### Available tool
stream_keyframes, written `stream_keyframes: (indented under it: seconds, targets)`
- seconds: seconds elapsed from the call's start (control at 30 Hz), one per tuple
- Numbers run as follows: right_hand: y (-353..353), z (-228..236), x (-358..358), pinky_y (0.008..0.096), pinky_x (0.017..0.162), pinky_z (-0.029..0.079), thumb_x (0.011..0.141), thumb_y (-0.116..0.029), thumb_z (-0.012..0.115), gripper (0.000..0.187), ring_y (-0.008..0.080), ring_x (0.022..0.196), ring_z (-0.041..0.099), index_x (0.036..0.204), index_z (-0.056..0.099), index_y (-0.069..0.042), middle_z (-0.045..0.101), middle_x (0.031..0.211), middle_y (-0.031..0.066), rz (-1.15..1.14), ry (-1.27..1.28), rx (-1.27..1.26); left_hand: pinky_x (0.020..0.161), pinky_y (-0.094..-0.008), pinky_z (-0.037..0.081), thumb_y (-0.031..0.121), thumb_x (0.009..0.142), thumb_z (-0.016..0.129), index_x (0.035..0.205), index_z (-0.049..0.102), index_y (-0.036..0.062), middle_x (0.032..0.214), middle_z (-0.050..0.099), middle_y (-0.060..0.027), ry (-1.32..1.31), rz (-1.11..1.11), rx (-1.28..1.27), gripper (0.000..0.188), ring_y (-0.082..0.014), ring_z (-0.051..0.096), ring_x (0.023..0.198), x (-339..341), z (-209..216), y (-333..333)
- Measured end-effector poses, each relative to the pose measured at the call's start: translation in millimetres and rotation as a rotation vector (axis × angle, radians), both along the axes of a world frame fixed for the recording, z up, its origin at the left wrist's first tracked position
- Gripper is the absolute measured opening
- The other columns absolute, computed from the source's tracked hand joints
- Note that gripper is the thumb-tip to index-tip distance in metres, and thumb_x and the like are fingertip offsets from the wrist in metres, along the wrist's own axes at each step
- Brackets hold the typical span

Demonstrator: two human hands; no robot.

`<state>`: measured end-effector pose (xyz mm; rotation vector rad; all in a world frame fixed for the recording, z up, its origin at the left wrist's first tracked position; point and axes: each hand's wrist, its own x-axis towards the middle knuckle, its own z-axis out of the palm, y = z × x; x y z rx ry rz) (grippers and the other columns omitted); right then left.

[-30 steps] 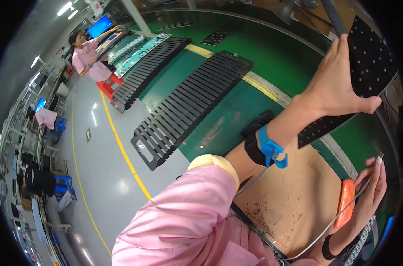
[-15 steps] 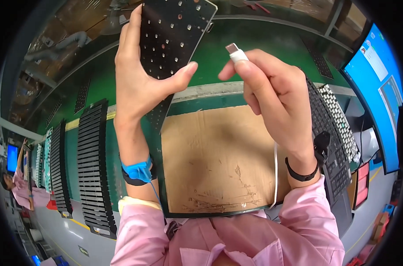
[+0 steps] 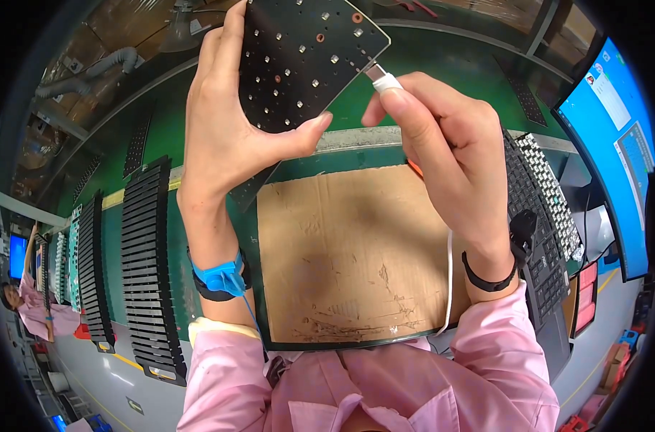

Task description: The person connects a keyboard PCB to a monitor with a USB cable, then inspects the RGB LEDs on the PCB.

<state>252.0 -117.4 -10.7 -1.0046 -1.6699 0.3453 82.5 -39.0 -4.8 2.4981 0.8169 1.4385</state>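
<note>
My left hand (image 3: 223, 137) grips a black circuit board (image 3: 299, 68), dotted with small shiny parts and holes, by its left and lower edges. The board is held up tilted over the far side of the bench. Between the thumb and fingers of my right hand (image 3: 453, 144) is a white USB-C plug (image 3: 386, 82), its metal tip pointing up and left at the board's right edge. Whether the tip has entered a port there I cannot tell. Its white cable (image 3: 449, 288) hangs down behind my right wrist.
Below my hands lies a worn cardboard sheet (image 3: 349, 259) on the green bench. Black slotted racks (image 3: 151, 273) stand at left. To the right are a black keyboard (image 3: 547, 266), a white-dotted strip (image 3: 550, 187) and a lit monitor (image 3: 615, 158). Another person (image 3: 43, 309) sits far left.
My left hand has turned the board and brought its right edge over to the plug. The right hand and plug have hardly moved.
</note>
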Motion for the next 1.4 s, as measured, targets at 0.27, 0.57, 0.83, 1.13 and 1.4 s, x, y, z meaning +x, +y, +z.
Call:
stream_keyframes:
  seconds: [0.27, 0.57, 0.83, 1.13, 1.4]
  targets:
    - [-2.5, 1.2, 1.0, 0.0192, 0.039, 0.014, 0.087, -0.016, 0.043, 0.026, 0.0003, 0.041, 0.022, 0.072, 0.055, 0.001, 0.027, 0.045, -0.0071, -0.033, 0.008, -0.16, 0.091, -0.0341, 0.035, 0.018, 0.05, 0.068, 0.123, 0.034, 0.0045, 0.11, 0.044, -0.0112, 0.108, 0.153, 0.104, 0.082, -0.0247, 0.047, 0.102, 7.6, 2.6, -12.5]
    - [3.0, 1.5, -2.6, 0.019, 0.039, 0.014, 0.087, -0.016, 0.043, 0.027, -0.0003, 0.041, 0.022, 0.071, 0.055, 0.002, 0.028, 0.045, -0.0076, 0.012, -0.016, -0.111, 0.083, -0.0358, 0.037, 0.021, 0.042, 0.071, 0.123, 0.023, -0.0056, 0.106, 0.041, -0.0189, -0.613, -0.748, 0.492, 0.097, -0.0327, 0.044, 0.097, 31.6, -7.3, 31.4]
    - [-0.7, 3.7, -1.0, 0.0186, 0.039, 0.014, 0.087, -0.016, 0.044, 0.026, -0.0007, 0.04, 0.022, 0.071, 0.056, 0.002, 0.028, 0.044, -0.008, 0.009, -0.004, -0.177, 0.079, -0.0362, 0.038, 0.018, 0.04, 0.069, 0.119, 0.026, -0.0053, 0.1, 0.041, -0.0193, -0.605, -0.739, 0.397, 0.093, -0.0341, 0.045, 0.092, 39.2, -11.3, 26.9]
    - [5.4, 1.6, 4.0, 0.023, 0.038, 0.022, 0.082, -0.011, 0.047, 0.022, 0.0038, 0.038, 0.031, 0.065, 0.056, 0.002, 0.037, 0.042, -0.002, -0.002, 0.049, -0.308, 0.081, -0.0378, 0.036, 0.018, 0.04, 0.069, 0.119, 0.027, -0.0051, 0.101, 0.041, -0.0188, -0.076, 0.008, 0.182, 0.092, -0.0334, 0.043, 0.093, 29.7, 7.2, -8.3]
    - [35.9, -5.1, 27.1, 0.0185, 0.044, 0.033, 0.086, -0.017, 0.045, 0.023, 0.0052, 0.047, 0.046, 0.078, 0.056, 0.002, 0.052, 0.054, 0.0013, 0.497, 0.0, -0.615, 0.081, -0.0398, 0.035, 0.019, 0.043, 0.069, 0.119, 0.028, -0.0041, 0.101, 0.041, -0.0178, -0.162, -0.008, 0.714, 0.089, -0.0323, 0.041, 0.095, 6.4, -3.0, 29.6]
